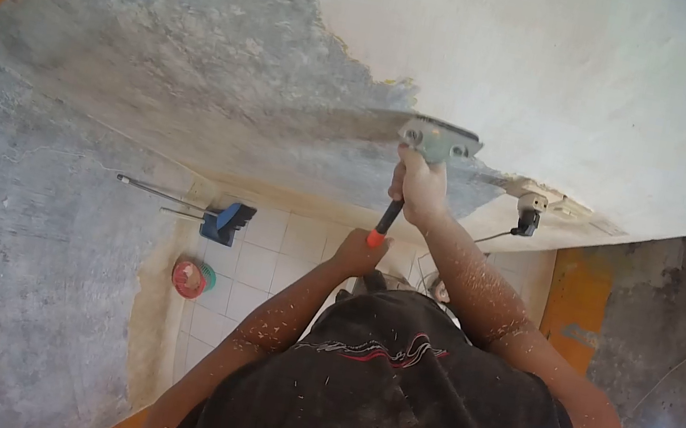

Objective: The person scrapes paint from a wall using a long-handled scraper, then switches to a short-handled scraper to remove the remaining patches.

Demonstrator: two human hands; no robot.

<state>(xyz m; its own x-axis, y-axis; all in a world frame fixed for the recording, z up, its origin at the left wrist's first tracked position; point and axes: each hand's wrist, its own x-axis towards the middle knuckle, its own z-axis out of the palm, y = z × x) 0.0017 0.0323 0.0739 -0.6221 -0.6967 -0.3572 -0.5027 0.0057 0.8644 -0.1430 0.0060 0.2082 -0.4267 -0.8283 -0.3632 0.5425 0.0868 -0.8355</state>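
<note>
A wall scraper (439, 139) with a wide blade lies against the wall (512, 70), at the ragged border between pale paint and bare grey plaster. Close behind its head, my right hand (421, 189) is wrapped round the upper part of the black handle. Lower down, my left hand (360, 254) grips the handle by its orange-red end. The blade's edge looks slightly blurred. Pale flakes are scattered over both forearms and the dark shirt (440, 393).
A wall socket (533, 203) with a black plug (526, 224) and cable sits right of the scraper. On the tiled floor (258, 259) are a blue dustpan (220, 227) with a long handle and a red and green bucket (190, 278). An orange door panel (579, 294) stands at the right.
</note>
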